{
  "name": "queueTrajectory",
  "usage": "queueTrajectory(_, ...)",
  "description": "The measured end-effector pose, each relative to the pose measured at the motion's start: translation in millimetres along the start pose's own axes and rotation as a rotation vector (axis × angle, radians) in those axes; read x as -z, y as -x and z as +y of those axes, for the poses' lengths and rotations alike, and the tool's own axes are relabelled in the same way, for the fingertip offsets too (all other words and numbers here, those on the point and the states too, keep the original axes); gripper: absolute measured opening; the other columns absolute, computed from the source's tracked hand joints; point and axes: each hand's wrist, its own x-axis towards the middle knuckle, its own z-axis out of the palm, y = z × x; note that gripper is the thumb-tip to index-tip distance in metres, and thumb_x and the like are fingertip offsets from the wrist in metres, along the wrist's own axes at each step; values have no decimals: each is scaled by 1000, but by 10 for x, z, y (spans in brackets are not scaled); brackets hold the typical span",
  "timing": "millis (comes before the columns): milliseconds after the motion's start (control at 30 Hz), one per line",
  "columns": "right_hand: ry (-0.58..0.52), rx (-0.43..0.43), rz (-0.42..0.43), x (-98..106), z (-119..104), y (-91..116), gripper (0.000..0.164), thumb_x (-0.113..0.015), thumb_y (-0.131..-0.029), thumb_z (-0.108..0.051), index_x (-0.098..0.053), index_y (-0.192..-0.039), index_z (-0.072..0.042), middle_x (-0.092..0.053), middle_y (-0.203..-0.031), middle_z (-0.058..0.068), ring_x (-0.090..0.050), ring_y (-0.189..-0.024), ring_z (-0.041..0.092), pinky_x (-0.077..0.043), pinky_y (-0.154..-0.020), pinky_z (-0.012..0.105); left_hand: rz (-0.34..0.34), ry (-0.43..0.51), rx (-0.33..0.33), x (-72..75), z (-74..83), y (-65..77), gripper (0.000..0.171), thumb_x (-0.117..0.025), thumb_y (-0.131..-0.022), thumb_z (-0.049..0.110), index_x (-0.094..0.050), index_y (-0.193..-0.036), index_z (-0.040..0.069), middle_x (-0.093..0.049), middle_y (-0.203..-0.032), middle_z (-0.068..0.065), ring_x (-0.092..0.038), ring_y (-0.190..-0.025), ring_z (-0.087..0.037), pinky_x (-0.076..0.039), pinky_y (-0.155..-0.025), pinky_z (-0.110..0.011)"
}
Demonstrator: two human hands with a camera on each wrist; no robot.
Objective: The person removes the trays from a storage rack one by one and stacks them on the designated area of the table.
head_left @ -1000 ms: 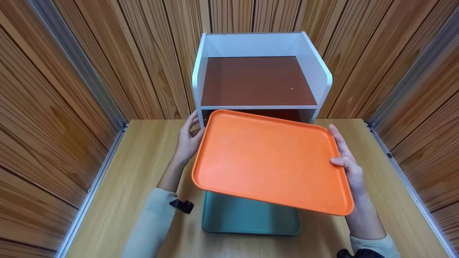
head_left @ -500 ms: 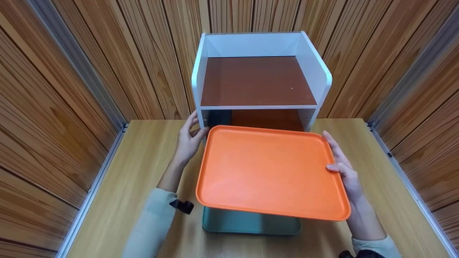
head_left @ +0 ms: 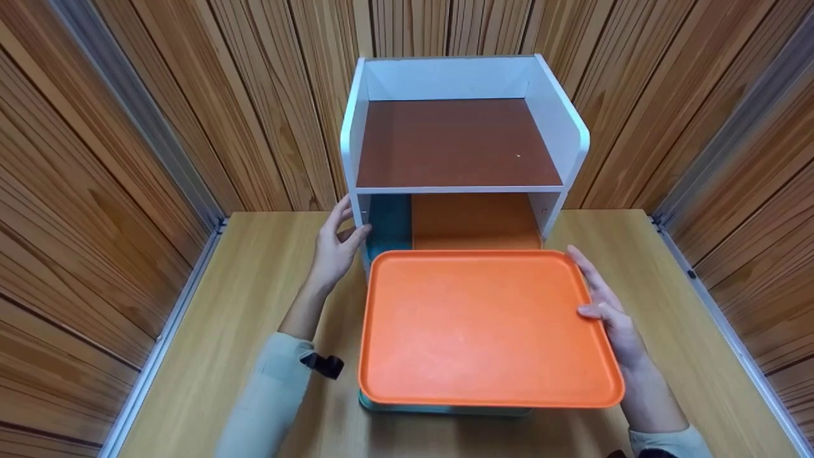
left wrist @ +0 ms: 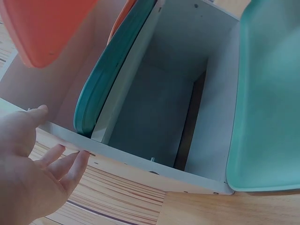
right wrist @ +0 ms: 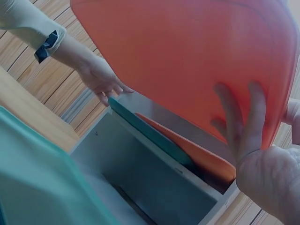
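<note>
- Around the work on three sides stood wood-grain walls (head_left: 248, 76).
- Between them spread a pale wooden table (head_left: 241, 267).
- At its far side, in the same place as a second earlier, stood the white shelf unit (head_left: 458, 146) with its brown top board.
- The held orange tray (head_left: 493, 327) was in the air over the table, in front of the shelf unit. A second before, it had slanted across the mouth of the compartment below the top board; since then it had come down towards the person and levelled, so that the compartment showed past its far rim. It hid the lower front of the shelf unit from the head view.
- The green tray (left wrist: 267, 103) lay just before the shelf unit, now covered in the head view except for a strip along its near edge; earlier, much more had shown.
- Inside the compartment, the stored orange tray (head_left: 474, 219) overlapped the stored green tray (head_left: 389, 219), which showed at the left.
- The right hand (head_left: 610, 321) gripped the held orange tray by its right edge, thumb above, fingers beneath.
- The left hand (head_left: 335, 248), unmoved, held the left panel's front edge narrowly between thumb and fingers.
- A black clip (head_left: 323, 366) sat by that wrist.
</note>
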Motion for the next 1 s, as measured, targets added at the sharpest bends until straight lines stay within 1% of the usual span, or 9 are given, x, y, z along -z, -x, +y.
queueTrajectory(100, -7, -10, -11, 36, 16, 16, 86, -3, -106, 10, -15, -183, -27, -33, -186, 14, -43, -169, 40, -41, -131, 54, 0, -3, 10, -1, 2, 10, 70, -67, -112, 7, -38, -176, 14, -54, -168, -23, -60, -153, -49, -56, -123, -63)
queueTrajectory(300, 30, -19, 13, 122, 51, 63, 87, -5, -104, 13, -14, -182, -23, -36, -184, 17, -47, -166, 40, -45, -128, 55, 6, -13, 29, -10, 0, 20, 72, -68, -112, 12, -37, -177, 18, -52, -172, -18, -55, -158, -44, -55, -126, -59)
queueTrajectory(467, 42, -38, -10, 193, 77, 98, 88, -4, -103, 15, -14, -182, -23, -34, -185, 17, -47, -167, 40, -44, -129, 55, 10, -5, 24, -9, 3, 27, 71, -68, -112, 12, -37, -177, 18, -52, -172, -17, -55, -158, -43, -55, -126, -59)
queueTrajectory(633, 82, -51, -20, 272, 105, 126, 89, -5, -103, 16, -13, -183, -23, -36, -184, 17, -49, -165, 40, -47, -128, 53, 13, 1, 11, -8, 19, 37, 70, -67, -113, 12, -37, -176, 16, -52, -172, -18, -55, -158, -42, -54, -126, -59)
queueTrajectory(700, 110, -50, 0, 296, 119, 144, 89, -7, -103, 16, -15, -183, -23, -38, -183, 16, -50, -165, 38, -48, -127, 52, 10, 6, 7, -9, 19, 38, 70, -66, -113, 10, -37, -176, 15, -52, -171, -19, -56, -157, -44, -55, -126, -60)
queueTrajectory(867, 113, -64, 38, 365, 152, 204, 87, -12, -106, 16, -21, -181, -25, -41, -183, 11, -51, -165, 34, -48, -128, 51, 4, 13, 24, -7, 7, 35, 69, -64, -113, 9, -38, -176, 15, -53, -168, -23, -61, -152, -50, -55, -123, -63)
queueTrajectory(933, 114, -76, 48, 400, 157, 226, 86, -13, -107, 16, -23, -181, -27, -41, -183, 9, -51, -165, 32, -48, -128, 49, 2, 12, 31, -4, 2, 30, 69, -64, -113, 9, -38, -176, 16, -52, -169, -23, -63, -150, -50, -55, -123, -62)
queueTrajectory(1000, 142, -84, 64, 439, 159, 245, 86, -13, -108, 16, -24, -181, -28, -42, -183, 7, -52, -164, 30, -50, -128, 48, 1, 11, 33, -1, -2, 22, 69, -64, -114, 10, -37, -177, 17, -52, -169, -22, -63, -150, -50, -55, -123, -62)
